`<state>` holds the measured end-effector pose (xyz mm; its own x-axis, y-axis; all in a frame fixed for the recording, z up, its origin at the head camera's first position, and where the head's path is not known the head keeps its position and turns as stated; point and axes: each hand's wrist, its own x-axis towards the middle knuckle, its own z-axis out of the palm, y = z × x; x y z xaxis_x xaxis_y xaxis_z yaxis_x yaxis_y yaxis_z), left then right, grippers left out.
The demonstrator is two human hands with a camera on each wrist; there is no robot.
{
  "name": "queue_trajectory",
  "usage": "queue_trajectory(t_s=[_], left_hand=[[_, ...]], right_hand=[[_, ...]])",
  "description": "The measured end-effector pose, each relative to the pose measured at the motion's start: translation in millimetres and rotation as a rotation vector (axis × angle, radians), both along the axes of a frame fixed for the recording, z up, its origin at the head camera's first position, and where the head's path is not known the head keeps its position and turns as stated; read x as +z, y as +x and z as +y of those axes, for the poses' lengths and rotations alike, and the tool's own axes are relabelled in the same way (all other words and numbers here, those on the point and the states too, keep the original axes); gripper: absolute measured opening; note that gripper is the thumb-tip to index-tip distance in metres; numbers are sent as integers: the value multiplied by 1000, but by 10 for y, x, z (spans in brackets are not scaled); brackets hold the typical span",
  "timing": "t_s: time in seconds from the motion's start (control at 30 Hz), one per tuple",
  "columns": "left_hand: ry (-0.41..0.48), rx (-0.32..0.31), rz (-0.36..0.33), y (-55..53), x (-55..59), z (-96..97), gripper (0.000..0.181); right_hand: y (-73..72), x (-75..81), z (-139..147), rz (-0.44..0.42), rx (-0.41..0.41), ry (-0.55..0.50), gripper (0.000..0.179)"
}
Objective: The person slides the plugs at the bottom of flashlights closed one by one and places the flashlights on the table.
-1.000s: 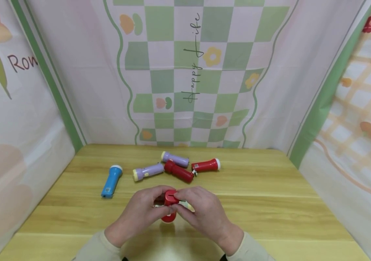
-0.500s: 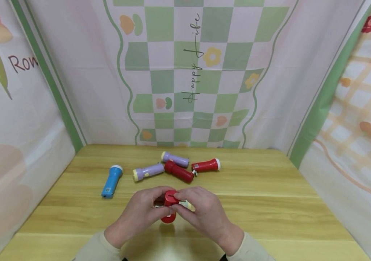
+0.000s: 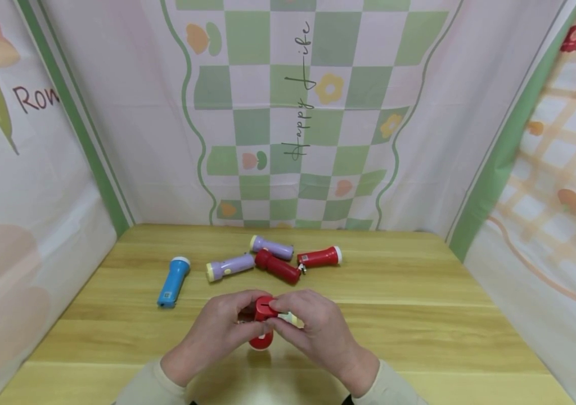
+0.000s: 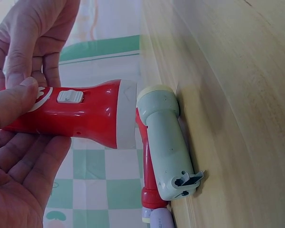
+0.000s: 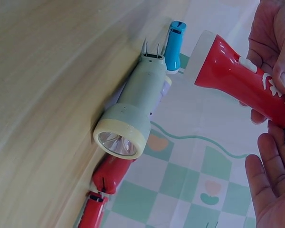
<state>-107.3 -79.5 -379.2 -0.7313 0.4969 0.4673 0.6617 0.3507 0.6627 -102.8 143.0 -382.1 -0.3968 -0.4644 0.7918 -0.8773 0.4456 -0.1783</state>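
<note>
Between my two hands, a red flashlight (image 3: 261,341) with a white lens rim is held lens end down, above the table. My left hand (image 3: 219,320) grips its body from the left, with the thumb near the white print. My right hand (image 3: 318,323) pinches the slotted tail end between thumb and fingers. A white sliding switch (image 4: 70,97) shows on the body in the left wrist view. Just behind the hands lies a pale green flashlight (image 5: 137,95) with a cream lens rim; metal prongs stand out of its tail. The head view shows only a bit of it.
Farther back on the wooden table (image 3: 419,326) lie two purple flashlights (image 3: 232,266), a dark red flashlight (image 3: 278,266) and a red one with a white rim (image 3: 320,256). A blue flashlight (image 3: 172,282) lies at the left. Printed curtains (image 3: 298,112) stand behind and at both sides.
The red flashlight's lower end has shifted very slightly toward me. Both hands keep their hold, and the flashlights on the table have not moved.
</note>
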Motion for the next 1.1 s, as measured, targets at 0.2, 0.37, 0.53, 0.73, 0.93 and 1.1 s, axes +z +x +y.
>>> queue_trajectory(t_s=[0.2, 0.37, 0.53, 0.73, 0.93, 1.1], left_hand=[[-6, 3, 0, 7, 5, 0, 31], [-9, 3, -5, 12, 15, 1, 31], [-3, 1, -30, 19, 25, 3, 30], [7, -6, -28, 21, 22, 8, 30], [12, -13, -6, 15, 17, 7, 30], [20, -20, 8, 12, 18, 6, 30]], right_hand=[[12, 18, 7, -24, -6, 9, 27], [17, 20, 20, -69, -7, 10, 26], [12, 17, 28, -75, -5, 5, 26], [5, 18, 24, -46, 5, -4, 26], [4, 30, 20, -52, 15, -11, 26], [2, 39, 15, -63, 26, -17, 28]])
